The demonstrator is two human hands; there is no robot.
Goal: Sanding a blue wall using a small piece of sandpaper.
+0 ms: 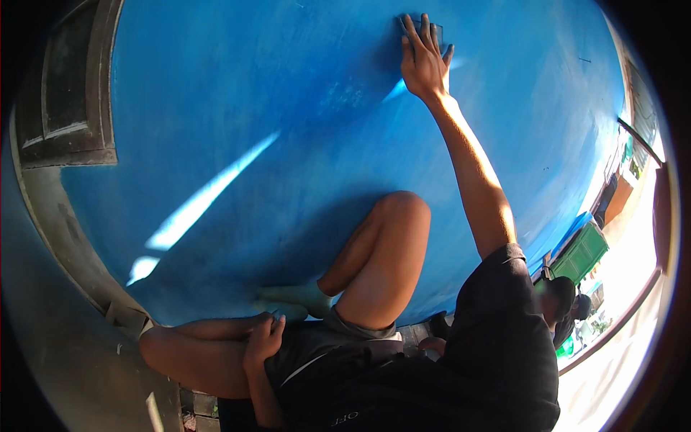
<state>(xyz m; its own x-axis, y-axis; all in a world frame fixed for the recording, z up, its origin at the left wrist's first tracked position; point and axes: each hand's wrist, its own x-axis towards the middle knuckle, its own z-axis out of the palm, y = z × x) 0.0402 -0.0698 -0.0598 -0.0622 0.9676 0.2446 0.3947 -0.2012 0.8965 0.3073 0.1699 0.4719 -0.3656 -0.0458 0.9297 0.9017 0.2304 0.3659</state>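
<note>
A blue painted wall (243,86) fills most of the view before me. High on it, my right hand (426,62) presses a thin, flat dark sheet or pad (436,31) against the paint with spread fingers; its material cannot be made out. My left hand (264,341) lies by my bent left leg, fingers curled near a small bluish thing at their tips, too unclear to name. Pale scuffs (343,94) mark the paint below and left of my right hand, and bright strips of sunlight cross the wall.
At the left stands a dark wooden frame with a panel (102,97), above a grey wall edge. My bent knees are close to the wall. Another person (559,302) is near my right shoulder, with someone behind. A green crate (580,254) and a dark rod (639,141) are farther right.
</note>
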